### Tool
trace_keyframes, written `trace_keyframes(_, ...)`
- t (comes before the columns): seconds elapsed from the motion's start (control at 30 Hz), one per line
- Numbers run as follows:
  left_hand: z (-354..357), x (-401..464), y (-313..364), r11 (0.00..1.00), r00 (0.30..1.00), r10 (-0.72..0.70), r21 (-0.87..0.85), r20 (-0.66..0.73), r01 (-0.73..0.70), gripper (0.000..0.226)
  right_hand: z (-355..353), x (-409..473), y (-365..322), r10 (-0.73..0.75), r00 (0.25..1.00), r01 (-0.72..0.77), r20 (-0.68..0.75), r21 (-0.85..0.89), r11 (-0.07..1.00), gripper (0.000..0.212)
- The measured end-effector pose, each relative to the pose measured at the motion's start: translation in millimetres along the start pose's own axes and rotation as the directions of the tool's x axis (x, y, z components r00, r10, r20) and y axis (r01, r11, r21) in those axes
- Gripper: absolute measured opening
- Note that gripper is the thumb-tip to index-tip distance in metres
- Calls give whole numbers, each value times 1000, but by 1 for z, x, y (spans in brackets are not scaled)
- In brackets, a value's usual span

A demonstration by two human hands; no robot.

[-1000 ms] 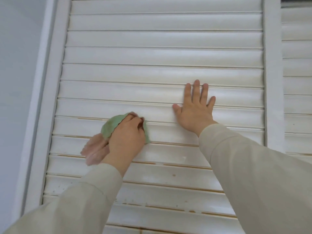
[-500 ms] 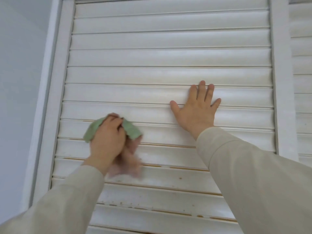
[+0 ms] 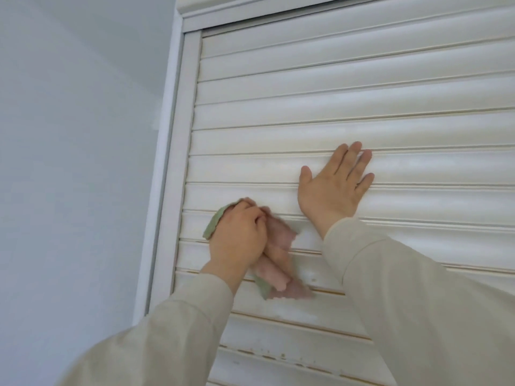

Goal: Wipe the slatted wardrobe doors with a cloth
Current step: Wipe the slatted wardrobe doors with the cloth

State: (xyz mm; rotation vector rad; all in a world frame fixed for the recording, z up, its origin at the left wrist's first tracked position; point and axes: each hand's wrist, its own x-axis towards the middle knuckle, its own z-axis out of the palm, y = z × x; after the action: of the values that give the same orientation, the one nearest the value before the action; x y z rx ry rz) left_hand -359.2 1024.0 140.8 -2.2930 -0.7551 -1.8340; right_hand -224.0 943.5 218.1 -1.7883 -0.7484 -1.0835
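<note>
Left hand [image 3: 237, 235] has its fingers curled tight round the green-and-pink cloth [image 3: 276, 263], bunched against the slatted wardrobe door [image 3: 334, 101] low on its left side, a loose tail hanging below the fist. Right hand [image 3: 335, 185] lies flat on the slats just beside it, fingers straight, holding nothing, apparently bracing the panel. Best run here, I'd say: follow each slat lengthwise and push a fold of cloth into the grooves, where brownish specks [image 3: 278, 355] show on the lower slats. The bracing palm and its beige sleeve [image 3: 418, 302] cover slats to the right and would need shifting. The white door frame [image 3: 181, 135] and grey wall [image 3: 69, 135] close off the left.
</note>
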Motion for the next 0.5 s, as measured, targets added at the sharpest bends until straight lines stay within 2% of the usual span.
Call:
trace_keyframes(0.1, -20, 10, -54, 988, 986, -149, 35, -74, 152, 23, 8, -2, 4, 4, 998, -6, -59, -37, 999, 83)
trace_keyframes(0.17, -29, 13, -75, 968, 968, -244, 42, -57, 246, 23, 11, -2, 3, 9, 996, -15, -93, -62, 998, 84)
trace_keyframes(0.23, -28, 13, -71, 966, 967, -253, 52, -41, 255, 22, 13, -3, 2, 19, 993, -29, -119, -76, 997, 83)
trace_keyframes(0.3, -20, 12, -54, 984, 984, -178, 27, -25, 179, 18, 15, -4, 2, 24, 990, -37, -141, -87, 996, 83)
trace_keyframes(0.37, -9, 9, -30, 999, 999, -37, -17, -13, 37, 16, 16, -5, 2, 25, 988, -40, -154, -95, 995, 82)
trace_keyframes(0.43, 3, 4, -12, 993, 994, 109, -39, 8, -109, 20, 18, -5, 0, 26, 986, -42, -163, -97, 994, 82)
trace_keyframes(0.5, 9, -1, -12, 982, 983, 186, -50, 15, -185, 23, 18, -5, 0, 28, 985, -44, -170, -88, 995, 82)
